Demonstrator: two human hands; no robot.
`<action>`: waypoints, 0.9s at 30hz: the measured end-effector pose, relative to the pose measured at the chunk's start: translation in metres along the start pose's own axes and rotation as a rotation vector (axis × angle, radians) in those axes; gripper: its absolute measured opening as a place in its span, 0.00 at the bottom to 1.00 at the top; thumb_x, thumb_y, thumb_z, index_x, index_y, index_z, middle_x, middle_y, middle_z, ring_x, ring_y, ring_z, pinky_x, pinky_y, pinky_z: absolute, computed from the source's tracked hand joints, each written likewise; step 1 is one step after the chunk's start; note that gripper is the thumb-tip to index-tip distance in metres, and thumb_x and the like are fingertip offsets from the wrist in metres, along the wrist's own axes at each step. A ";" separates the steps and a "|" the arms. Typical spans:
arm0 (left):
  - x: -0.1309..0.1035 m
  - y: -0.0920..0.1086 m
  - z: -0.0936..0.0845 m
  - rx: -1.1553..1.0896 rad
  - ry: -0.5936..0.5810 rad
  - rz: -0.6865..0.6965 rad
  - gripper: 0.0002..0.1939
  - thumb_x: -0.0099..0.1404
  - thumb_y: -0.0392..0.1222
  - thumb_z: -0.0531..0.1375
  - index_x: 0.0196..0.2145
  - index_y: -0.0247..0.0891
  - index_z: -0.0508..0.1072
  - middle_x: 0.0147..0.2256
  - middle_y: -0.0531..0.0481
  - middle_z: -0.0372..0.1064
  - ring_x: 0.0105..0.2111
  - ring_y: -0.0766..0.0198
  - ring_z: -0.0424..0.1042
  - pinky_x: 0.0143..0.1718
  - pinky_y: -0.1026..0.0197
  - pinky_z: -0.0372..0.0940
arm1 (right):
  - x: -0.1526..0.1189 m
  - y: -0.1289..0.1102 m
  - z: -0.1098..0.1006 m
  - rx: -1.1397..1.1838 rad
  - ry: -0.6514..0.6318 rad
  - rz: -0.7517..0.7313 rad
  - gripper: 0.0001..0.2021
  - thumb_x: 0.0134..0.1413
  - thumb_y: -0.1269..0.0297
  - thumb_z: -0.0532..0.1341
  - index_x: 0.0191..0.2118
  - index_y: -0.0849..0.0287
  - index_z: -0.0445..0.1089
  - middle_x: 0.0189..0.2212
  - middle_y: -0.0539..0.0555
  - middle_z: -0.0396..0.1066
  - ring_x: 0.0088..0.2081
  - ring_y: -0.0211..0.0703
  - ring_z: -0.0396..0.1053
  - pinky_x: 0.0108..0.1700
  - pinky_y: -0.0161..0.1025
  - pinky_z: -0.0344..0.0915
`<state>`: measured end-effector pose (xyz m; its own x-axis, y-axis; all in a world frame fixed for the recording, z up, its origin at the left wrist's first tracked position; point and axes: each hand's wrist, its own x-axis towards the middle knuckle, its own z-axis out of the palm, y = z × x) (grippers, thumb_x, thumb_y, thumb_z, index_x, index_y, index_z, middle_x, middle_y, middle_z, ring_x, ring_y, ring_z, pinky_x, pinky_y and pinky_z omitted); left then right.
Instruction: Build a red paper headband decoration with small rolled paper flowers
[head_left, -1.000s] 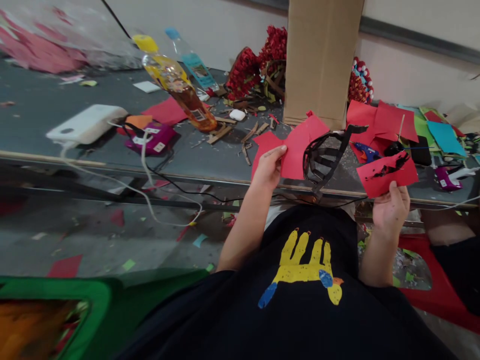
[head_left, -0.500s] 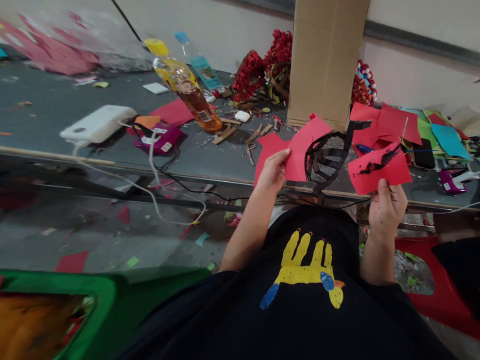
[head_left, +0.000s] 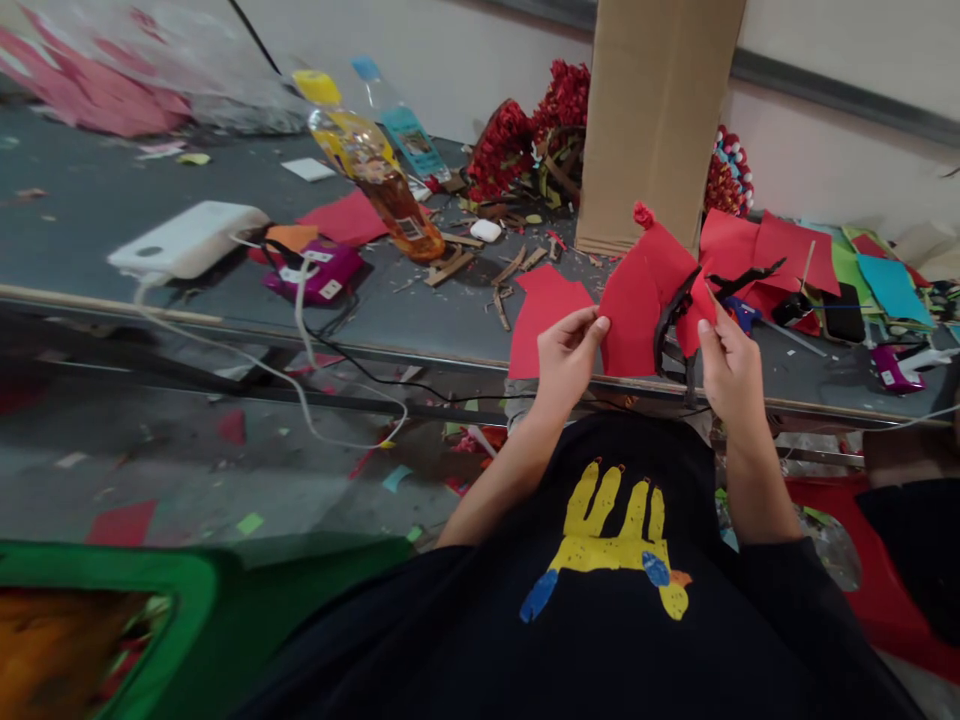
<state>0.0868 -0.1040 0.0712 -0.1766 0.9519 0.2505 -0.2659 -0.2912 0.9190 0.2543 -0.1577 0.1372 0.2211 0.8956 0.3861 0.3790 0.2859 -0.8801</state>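
Over the table's front edge, a dark strip frame (head_left: 670,325) is partly covered with red paper (head_left: 631,315) and has a small red tuft (head_left: 643,214) at its top. My left hand (head_left: 568,360) pinches the left edge of that red paper. A smaller red piece (head_left: 691,318) is pinched in my right hand (head_left: 729,365), against the right side of the frame. The dark-smeared face seen on this piece before is turned mostly out of sight. Another red sheet (head_left: 547,315) lies just behind my left hand.
Two bottles (head_left: 386,190) (head_left: 412,140), a white power bank (head_left: 191,240) and a purple device (head_left: 319,272) stand left. A tall cardboard piece (head_left: 656,120) rises behind. Coloured papers (head_left: 892,285) and a phone (head_left: 846,314) lie right. A green bin (head_left: 202,590) is lower left.
My right hand has moved left with the red piece, bringing it against the frame. The frame and its red paper have turned, and the red tuft shows more. A blue tool is uncovered on the right.
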 end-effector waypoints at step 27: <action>0.003 -0.006 -0.001 -0.084 0.152 0.016 0.18 0.46 0.51 0.70 0.30 0.36 0.77 0.28 0.51 0.74 0.28 0.69 0.70 0.34 0.65 0.66 | -0.025 0.021 -0.019 0.247 0.284 -0.166 0.07 0.56 0.61 0.58 0.35 0.55 0.72 0.27 0.49 0.72 0.30 0.38 0.70 0.34 0.39 0.68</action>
<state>0.0869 -0.0996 0.0665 -0.3209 0.9235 0.2102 -0.3387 -0.3192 0.8851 0.2739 -0.1809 0.1141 0.4276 0.7106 0.5588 0.2109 0.5227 -0.8260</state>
